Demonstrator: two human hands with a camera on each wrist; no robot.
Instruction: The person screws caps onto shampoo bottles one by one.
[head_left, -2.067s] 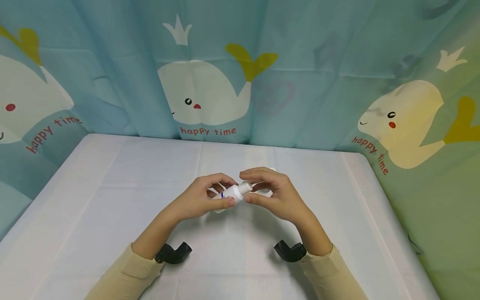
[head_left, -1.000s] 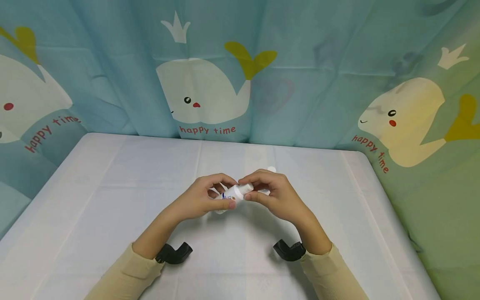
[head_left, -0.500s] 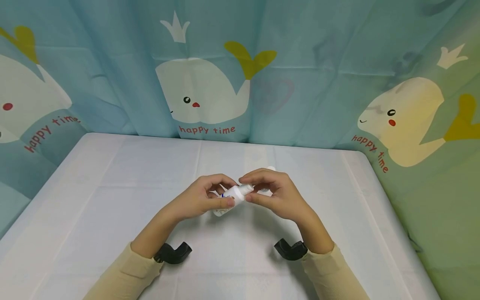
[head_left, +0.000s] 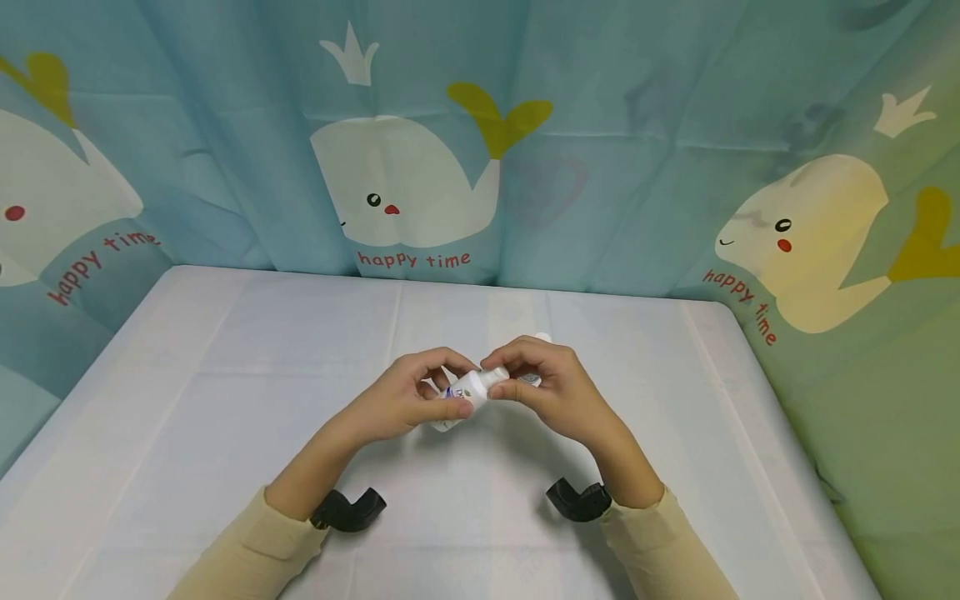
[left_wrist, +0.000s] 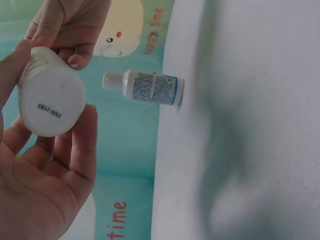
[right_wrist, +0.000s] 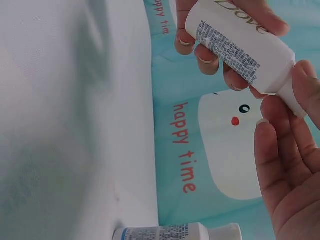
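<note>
My left hand (head_left: 401,396) grips a small white plastic bottle (head_left: 467,388) around its body, tilted with its cap (head_left: 495,376) up toward the right. Its round base (left_wrist: 52,102), with a printed date code, faces the left wrist camera. In the right wrist view, Dove lettering and a block of fine print show on the bottle (right_wrist: 245,42). The thumb and fingertips of my right hand (head_left: 551,385) pinch the white cap, partly hiding it. Both hands are above the middle of the table.
A second white-capped bottle (left_wrist: 152,87) with a blue-edged label stands upright on the white table (head_left: 300,333), mostly hidden behind my right hand in the head view. A blue-green curtain (head_left: 600,208) with whale prints hangs behind the table.
My right fingers close on the cap, loosen slightly, then pinch it again. The bottle has turned a little in my left hand, showing more label print. The second bottle stays put.
</note>
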